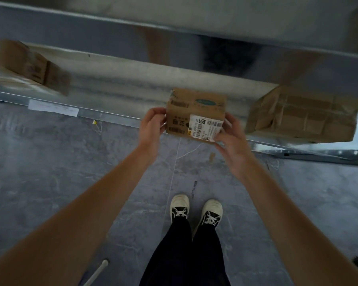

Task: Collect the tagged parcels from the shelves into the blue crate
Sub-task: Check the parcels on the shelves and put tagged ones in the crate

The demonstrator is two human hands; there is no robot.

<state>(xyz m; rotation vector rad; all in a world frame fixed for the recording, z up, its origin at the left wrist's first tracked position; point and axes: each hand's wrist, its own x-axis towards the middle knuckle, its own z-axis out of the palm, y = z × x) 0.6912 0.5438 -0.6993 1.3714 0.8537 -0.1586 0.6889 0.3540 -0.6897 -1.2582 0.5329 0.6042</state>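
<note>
Two bare forearms reach out from the near edge toward a metal shelf [116, 117], with black trousers and a pair of black-and-white sneakers [195, 211] planted on the grey stone floor [50, 172] below them. Both hands hold a small cardboard parcel [194, 112] at the shelf's front lip: the left hand [152, 125] grips its left side with fingers curled round the edge, while the right hand [229, 137] pinches its right side and lower corner. A white shipping label [207, 125] printed with barcodes sits on the parcel's near face. Just to the right on the same shelf lies a larger taped brown box [304, 114]; well to the left, blurred, sits another brown carton [31, 65]. A white paper tag [53, 108] is stuck to the shelf's front edge at left.
</note>
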